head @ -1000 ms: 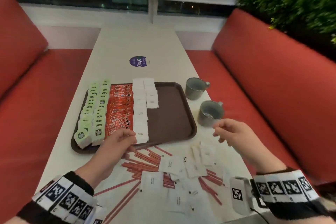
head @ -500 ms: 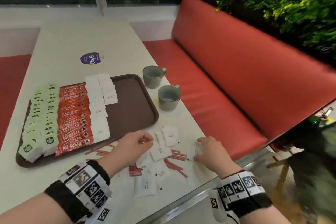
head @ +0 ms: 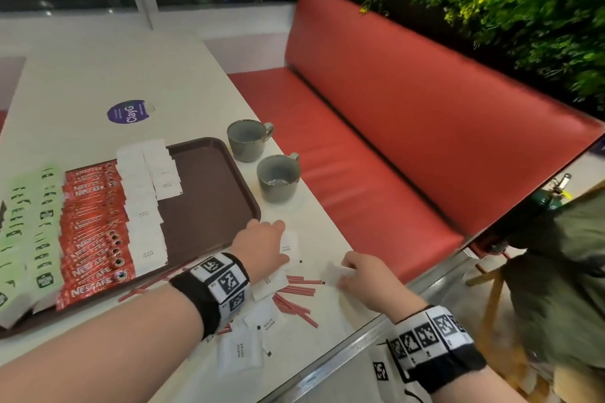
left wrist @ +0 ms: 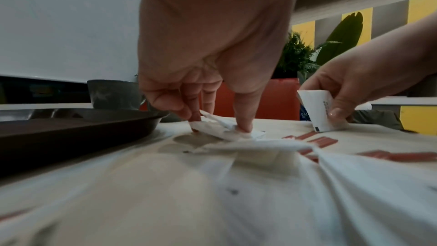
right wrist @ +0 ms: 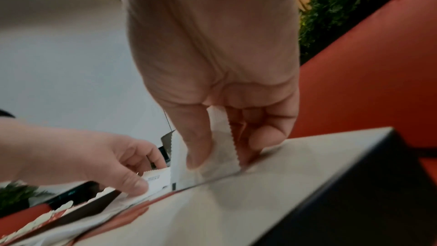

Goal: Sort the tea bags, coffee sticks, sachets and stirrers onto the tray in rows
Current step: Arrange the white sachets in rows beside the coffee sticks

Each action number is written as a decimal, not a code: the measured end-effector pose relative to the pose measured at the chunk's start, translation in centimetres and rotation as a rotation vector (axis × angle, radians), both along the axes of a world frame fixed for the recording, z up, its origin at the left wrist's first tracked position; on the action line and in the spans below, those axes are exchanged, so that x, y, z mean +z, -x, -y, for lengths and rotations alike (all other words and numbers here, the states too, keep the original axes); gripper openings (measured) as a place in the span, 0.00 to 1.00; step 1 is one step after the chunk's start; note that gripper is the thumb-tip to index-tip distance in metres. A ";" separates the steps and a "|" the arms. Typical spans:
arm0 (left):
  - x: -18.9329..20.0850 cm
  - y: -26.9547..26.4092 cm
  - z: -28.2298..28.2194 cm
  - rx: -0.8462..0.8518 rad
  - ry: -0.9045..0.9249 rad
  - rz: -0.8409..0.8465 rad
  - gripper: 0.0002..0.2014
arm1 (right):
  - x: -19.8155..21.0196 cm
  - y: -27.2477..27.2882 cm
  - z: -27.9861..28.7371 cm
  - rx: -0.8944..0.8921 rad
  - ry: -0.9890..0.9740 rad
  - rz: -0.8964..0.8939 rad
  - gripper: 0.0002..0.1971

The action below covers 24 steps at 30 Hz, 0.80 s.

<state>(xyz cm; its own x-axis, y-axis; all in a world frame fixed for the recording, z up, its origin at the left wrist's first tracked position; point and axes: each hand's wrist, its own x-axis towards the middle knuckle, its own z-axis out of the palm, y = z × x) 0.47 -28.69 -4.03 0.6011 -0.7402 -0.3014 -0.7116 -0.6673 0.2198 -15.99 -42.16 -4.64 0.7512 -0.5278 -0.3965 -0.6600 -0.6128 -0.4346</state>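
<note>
The brown tray [head: 212,180] holds rows of green tea bags [head: 32,232], red coffee sticks [head: 95,222] and white sugar sachets [head: 144,206]. Loose sachets [head: 240,353] and red stirrers [head: 294,291] lie on the table in front of it. By the tray's near right corner my left hand [head: 265,229] [left wrist: 220,124] pinches a white sachet [left wrist: 224,130] [head: 289,247] lying on the table, one edge lifted. My right hand [head: 343,268] [right wrist: 224,156] pinches another sachet [right wrist: 222,149] [left wrist: 319,111] between thumb and fingers, standing on edge near the table's right rim.
Two grey cups [head: 250,141] [head: 278,177] stand right of the tray. The metal table edge [head: 327,363] runs close to my right hand. A red bench [head: 393,157] lies beyond it, with a green bag [head: 563,255] at its end. A purple sticker [head: 127,111] marks the far table.
The view has swung right. My left hand moved from the tray's front edge to the loose pile and pinched a sachet. My right hand dropped to the table and took hold of one.
</note>
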 end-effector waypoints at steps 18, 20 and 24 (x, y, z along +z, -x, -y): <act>1.8 0.0 -4.4 0.360 0.505 -0.359 0.07 | 2.6 -1.3 0.0 -0.208 -0.836 0.455 0.12; 2.6 0.1 -6.4 0.426 0.595 -0.439 0.06 | 2.8 -2.7 -1.0 -0.184 -0.903 0.441 0.15; 3.5 -0.2 -13.0 0.789 0.861 -0.773 0.04 | 3.0 -5.5 -3.3 -0.102 -0.948 0.390 0.11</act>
<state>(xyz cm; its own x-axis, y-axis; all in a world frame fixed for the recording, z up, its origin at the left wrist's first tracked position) 0.69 -15.72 -0.52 0.8328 -0.4092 -0.3729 0.2708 -0.2865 0.9190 -10.47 -38.82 -1.67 0.8860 -0.1934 -0.4215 -0.3992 0.1444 -0.9054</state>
